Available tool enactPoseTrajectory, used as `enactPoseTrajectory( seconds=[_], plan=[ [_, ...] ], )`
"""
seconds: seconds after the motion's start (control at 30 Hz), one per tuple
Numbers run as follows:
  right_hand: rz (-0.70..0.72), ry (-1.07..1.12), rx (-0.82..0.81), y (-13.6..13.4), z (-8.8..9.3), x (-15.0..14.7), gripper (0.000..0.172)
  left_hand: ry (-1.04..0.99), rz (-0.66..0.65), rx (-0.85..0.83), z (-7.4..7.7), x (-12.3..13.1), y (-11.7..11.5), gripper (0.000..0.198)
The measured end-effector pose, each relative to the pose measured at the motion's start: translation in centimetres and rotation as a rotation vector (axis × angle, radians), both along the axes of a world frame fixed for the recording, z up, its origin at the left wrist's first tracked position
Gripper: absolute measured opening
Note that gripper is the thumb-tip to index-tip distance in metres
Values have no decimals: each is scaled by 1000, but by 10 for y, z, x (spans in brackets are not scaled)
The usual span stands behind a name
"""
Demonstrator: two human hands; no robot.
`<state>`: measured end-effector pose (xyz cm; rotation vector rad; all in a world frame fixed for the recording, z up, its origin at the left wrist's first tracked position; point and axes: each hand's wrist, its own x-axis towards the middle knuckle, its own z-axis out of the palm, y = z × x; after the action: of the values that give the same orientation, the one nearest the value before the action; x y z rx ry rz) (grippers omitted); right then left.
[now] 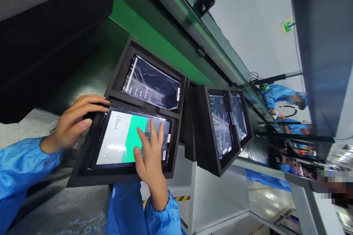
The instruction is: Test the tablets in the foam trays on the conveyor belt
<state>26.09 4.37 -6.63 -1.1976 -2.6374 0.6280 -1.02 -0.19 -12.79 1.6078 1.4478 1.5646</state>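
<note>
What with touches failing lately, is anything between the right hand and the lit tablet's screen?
Nothing visible does. The right hand rests its fingers directly on the lit tablet, whose screen shows no film, unlike the wrapped tablet behind it. The left hand sits on the foam tray at its edge, off the screen.

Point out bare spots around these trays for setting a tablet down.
Free: the green belt between the black foam tray and the glazed rail, and the shaded belt left of that tray. The pale speckled bench beside the left hand is bare too. Crowded: the second black tray crowds the first, where the right hand touches the lit tablet.
</note>
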Motion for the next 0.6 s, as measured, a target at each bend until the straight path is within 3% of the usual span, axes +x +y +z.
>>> enactPoseTrajectory(
  seconds=[0.13,0.3,0.6],
  plan=[
    [-37,-27,-2,14,0,-11,49,27,-29,0,-3,-3,-2,34],
    [-17,10,15,10,3,1,42,-45,-11,-18,-1,-1,-2,37],
    [-23,-45,21,22,0,-7,47,-73,-61,-20,-3,-4,-2,35]
  ],
)
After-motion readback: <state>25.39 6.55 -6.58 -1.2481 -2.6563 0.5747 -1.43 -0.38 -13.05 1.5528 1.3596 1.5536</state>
